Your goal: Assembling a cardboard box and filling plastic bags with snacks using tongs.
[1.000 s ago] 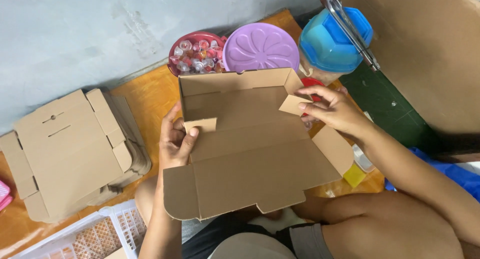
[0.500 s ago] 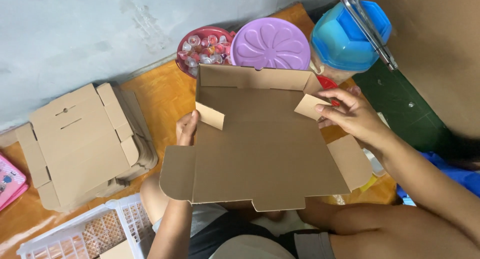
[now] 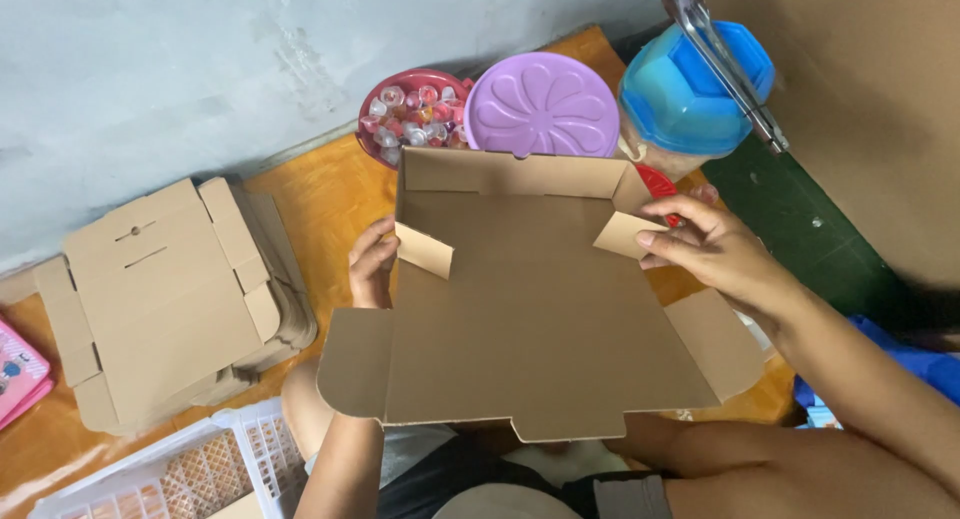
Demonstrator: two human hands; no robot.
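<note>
Two hands hold a flat brown die-cut cardboard box [image 3: 540, 319] over the person's lap: the left hand [image 3: 372, 267] grips its left wall by the folded tab, the right hand [image 3: 712, 249] pinches the right tab. A stack of flat brown cardboard blanks [image 3: 170, 299] lies well left.

The cardboard box [image 3: 540, 319] is plain brown, the round lid [image 3: 541, 106] lilac with a flower pattern, the tub [image 3: 690, 94] blue, the basket [image 3: 180, 469] white.

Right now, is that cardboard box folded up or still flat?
Partly folded: the cardboard box has its back wall and corner tabs raised; side flaps lie flat.
</note>
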